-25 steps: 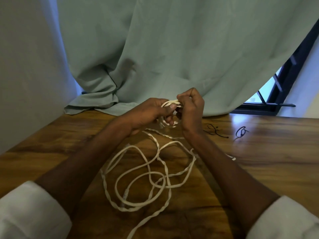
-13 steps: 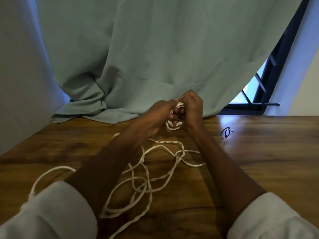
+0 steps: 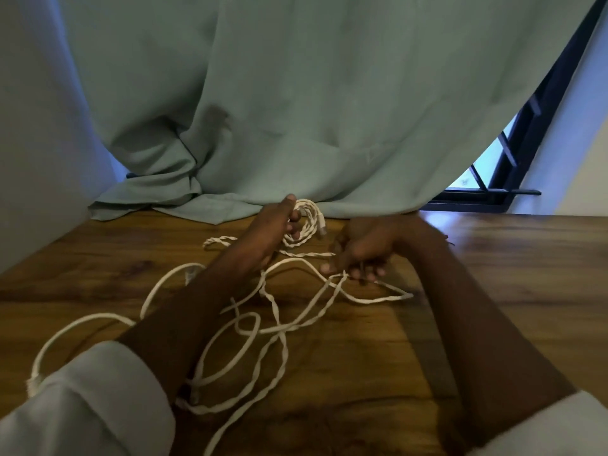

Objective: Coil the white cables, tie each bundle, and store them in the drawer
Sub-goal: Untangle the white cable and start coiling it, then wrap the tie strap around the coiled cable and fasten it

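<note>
My left hand (image 3: 274,225) holds a small coil of white cable (image 3: 307,222) just above the wooden table (image 3: 510,291), near the curtain's hem. A twisted strand runs from the coil to my right hand (image 3: 365,248), which is curled over it with its fingertips down on the table. A thin dark piece shows between those fingers; I cannot tell what it is. The rest of the white cable (image 3: 263,327) lies in loose tangled loops between and under my forearms. No drawer is in view.
A green curtain (image 3: 296,110) hangs behind the table and bunches on its far left edge. A dark window frame (image 3: 513,153) is at the right. A small dark bit (image 3: 448,242) peeks out beside my right wrist.
My hands have come apart: the right dropped to the table and to the right, while the left keeps the coil. The loose loops have shifted left. The black tie on the table is now hidden.
</note>
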